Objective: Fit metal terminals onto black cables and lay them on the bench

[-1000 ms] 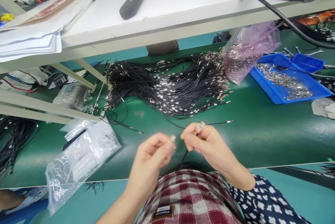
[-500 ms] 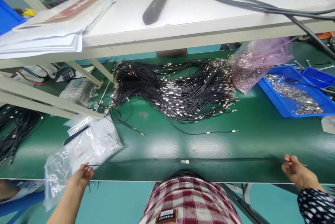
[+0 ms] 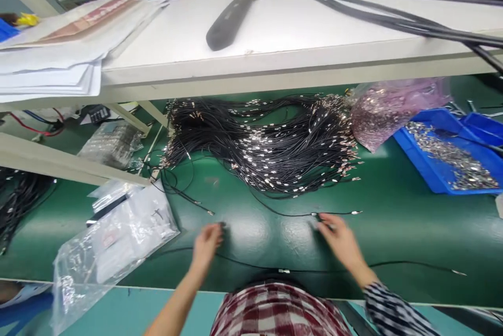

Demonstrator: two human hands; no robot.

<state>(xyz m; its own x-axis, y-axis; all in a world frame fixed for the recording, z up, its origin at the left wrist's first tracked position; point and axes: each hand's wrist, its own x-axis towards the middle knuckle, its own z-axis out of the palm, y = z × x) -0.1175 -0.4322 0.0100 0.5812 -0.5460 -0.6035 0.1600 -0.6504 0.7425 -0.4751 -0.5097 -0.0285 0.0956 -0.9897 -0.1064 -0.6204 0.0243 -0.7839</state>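
Observation:
A thin black cable (image 3: 255, 264) with a white tag lies loosely along the front of the green table, passing beneath both my wrists. My left hand (image 3: 207, 246) is above it, left of centre; its fingers are curled and blurred, and I cannot make out whether the dark spot at the tips is something held. My right hand (image 3: 338, 239) reaches forward with thumb and forefinger apart, the fingertips at a second black cable (image 3: 291, 215) beside its white tag. Behind lies a big bundle of black cables (image 3: 267, 142) with metal ends and white tags.
A blue tray (image 3: 436, 181) of small metal parts and a pink bag (image 3: 377, 116) sit at the right. Plastic bags (image 3: 133, 231) overhang the table's front edge at left. A white shelf (image 3: 275, 58) above carries papers, thick cables and a black-handled tool (image 3: 230, 21). A person sits opposite.
Both hands have moved inward from the ends of the tagged cable they held stretched out, and let it go. It now lies slack on the table. My right hand has reached the second cable.

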